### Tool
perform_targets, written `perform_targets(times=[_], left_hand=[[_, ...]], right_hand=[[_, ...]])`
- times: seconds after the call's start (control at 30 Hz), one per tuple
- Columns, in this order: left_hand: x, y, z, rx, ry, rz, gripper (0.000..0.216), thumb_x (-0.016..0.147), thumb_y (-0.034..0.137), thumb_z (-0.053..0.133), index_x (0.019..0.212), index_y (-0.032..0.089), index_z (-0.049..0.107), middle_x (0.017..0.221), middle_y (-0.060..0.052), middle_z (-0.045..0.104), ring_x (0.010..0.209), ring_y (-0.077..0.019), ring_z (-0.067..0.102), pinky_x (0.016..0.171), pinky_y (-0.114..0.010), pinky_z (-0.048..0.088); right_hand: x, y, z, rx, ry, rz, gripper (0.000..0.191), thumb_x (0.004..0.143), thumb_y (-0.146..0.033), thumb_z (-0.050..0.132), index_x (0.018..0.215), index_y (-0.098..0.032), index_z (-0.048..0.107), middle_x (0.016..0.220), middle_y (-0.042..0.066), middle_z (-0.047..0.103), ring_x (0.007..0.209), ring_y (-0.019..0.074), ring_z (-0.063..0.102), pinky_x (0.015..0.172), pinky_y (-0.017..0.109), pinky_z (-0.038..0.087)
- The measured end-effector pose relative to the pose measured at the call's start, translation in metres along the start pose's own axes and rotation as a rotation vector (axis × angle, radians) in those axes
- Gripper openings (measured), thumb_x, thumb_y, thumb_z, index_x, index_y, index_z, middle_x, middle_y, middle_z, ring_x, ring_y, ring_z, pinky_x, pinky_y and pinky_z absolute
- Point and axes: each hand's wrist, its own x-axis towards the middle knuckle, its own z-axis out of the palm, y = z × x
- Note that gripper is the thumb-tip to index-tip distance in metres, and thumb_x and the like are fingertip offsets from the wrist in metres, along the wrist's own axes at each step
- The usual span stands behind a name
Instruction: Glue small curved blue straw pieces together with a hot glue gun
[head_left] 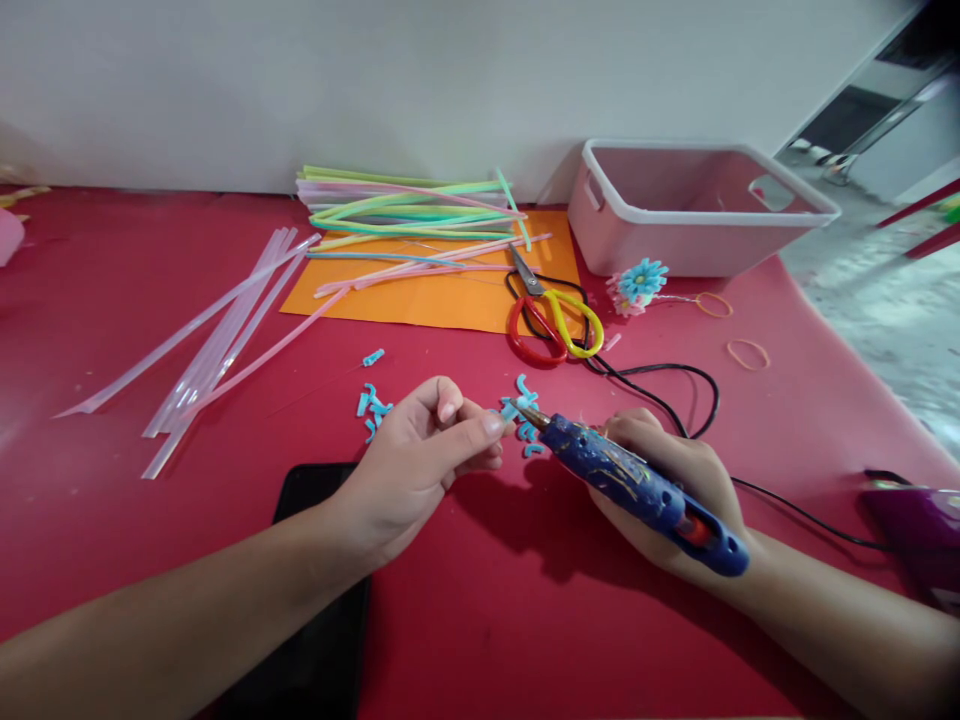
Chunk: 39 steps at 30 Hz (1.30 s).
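My left hand (424, 460) is closed, pinching a small light-blue pipe cleaner piece (510, 411) between thumb and fingers. Wrapped round a blue glue gun (611, 470), my right hand (675, 480) points its metal nozzle left. The nozzle tip is at the pinched piece; whether they touch I cannot tell. Behind the nozzle lie several short blue pipe cleaner pieces (527, 432). Another little pile of blue pieces (371, 405) rests just beyond my left hand. Farther back is a blue bit on a thin wire (373, 357).
Scissors (559, 320) with red and yellow handles lie on an orange sheet (442, 305), beside coloured pipe cleaners (412, 215). Glue sticks (232, 340) are at left, a pink bin (675, 245) and small flowers (637, 285) at back right. A black phone (315, 630) lies under my left forearm; a cord (660, 375) curls rightward.
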Motion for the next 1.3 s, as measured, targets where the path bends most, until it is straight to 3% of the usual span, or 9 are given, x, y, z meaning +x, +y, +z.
perform_targets(times=[0.67, 0.9, 1.3], left_hand=[[0.0005, -0.0017, -0.002, 0.014, -0.015, 0.007, 0.042, 0.075, 0.013, 0.08, 0.07, 0.02, 0.039, 0.063, 0.008, 0.063, 0.061, -0.0062, 0.062, 0.064, -0.018, 0.05], [0.0003, -0.0009, -0.0006, 0.017, 0.002, 0.007, 0.043, 0.073, 0.012, 0.079, 0.07, 0.02, 0.038, 0.059, 0.009, 0.058, 0.06, -0.0057, 0.059, 0.064, -0.018, 0.05], [0.0006, -0.0009, 0.0, 0.015, -0.016, 0.008, 0.041, 0.076, 0.012, 0.079, 0.07, 0.02, 0.039, 0.062, 0.008, 0.062, 0.06, -0.0061, 0.061, 0.063, -0.018, 0.049]], right_hand=[[0.0005, -0.002, -0.001, -0.02, -0.026, 0.006, 0.02, 0.078, -0.013, 0.063, 0.083, -0.027, 0.05, 0.064, -0.002, 0.059, 0.055, 0.0157, 0.055, 0.055, 0.029, 0.045], [0.0011, 0.0007, -0.0014, 0.033, -0.065, -0.086, 0.018, 0.081, -0.017, 0.063, 0.09, -0.027, 0.051, 0.07, 0.0, 0.065, 0.06, 0.0181, 0.059, 0.063, 0.033, 0.049], [0.0011, -0.002, -0.0005, -0.014, -0.01, -0.04, 0.02, 0.08, -0.012, 0.063, 0.086, -0.026, 0.05, 0.067, -0.003, 0.059, 0.058, 0.0145, 0.055, 0.061, 0.03, 0.046]])
